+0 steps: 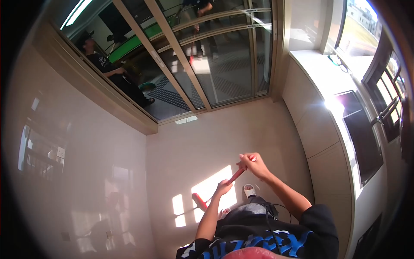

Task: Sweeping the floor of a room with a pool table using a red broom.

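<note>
Both hands grip a red handle (237,176) that slants down to the left across my body. My right hand (255,165) is wrapped around its upper end, and a bit of red tip shows beside the fingers. Lower on the same handle, my left hand (223,186) is closed around it. Beyond my left forearm, a red broom-like head (199,201) rests near the floor beside my left foot. The forearm hides where handle and head join, and I cannot tell whether bristles touch the floor. Sunlit patches lie on the pale floor (181,149) around the head.
Ahead stands a framed glass sliding door (223,64). Through it show a green-topped table (126,50), a person (100,61) at left and another holding a red pole (193,48). A glossy wall (97,155) bounds the left; a cabinet counter (318,74) with a dark cooktop-like panel (364,142) runs along the right.
</note>
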A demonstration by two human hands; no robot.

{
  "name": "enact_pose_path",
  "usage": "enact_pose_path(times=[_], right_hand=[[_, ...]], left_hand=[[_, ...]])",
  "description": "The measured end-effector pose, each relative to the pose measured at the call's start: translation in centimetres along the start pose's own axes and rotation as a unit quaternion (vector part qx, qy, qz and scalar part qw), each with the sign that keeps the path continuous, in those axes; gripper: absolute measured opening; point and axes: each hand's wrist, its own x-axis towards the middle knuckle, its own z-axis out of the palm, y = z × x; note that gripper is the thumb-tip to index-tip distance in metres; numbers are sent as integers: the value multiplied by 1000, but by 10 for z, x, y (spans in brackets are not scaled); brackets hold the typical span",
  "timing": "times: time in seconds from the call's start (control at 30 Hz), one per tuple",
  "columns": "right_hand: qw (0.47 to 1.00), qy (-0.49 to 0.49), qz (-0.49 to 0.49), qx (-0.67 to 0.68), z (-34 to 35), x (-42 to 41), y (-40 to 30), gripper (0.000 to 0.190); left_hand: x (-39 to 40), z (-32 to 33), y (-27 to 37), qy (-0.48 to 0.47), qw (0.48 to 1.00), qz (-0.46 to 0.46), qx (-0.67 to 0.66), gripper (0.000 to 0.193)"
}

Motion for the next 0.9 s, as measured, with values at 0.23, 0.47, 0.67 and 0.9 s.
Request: enact_pose_path(times=[0.23,0.47,0.67,0.9], right_hand=[[977,87,-173,-86,-38,-80,-136,35],[859,-232,-353,-290,45,-120,-142,9],[952,-263,-151,-43,60,-105,-69,20],[951,-296,-11,83,115,-105,3,18]], left_hand=[[6,30,186,163,963,215,-14,31],[-13,49,130,283,853,339,-278,27],[-101,68,43,274,942,123,-151,20],[-221,83,-49,339,930,-97,-103,26]])
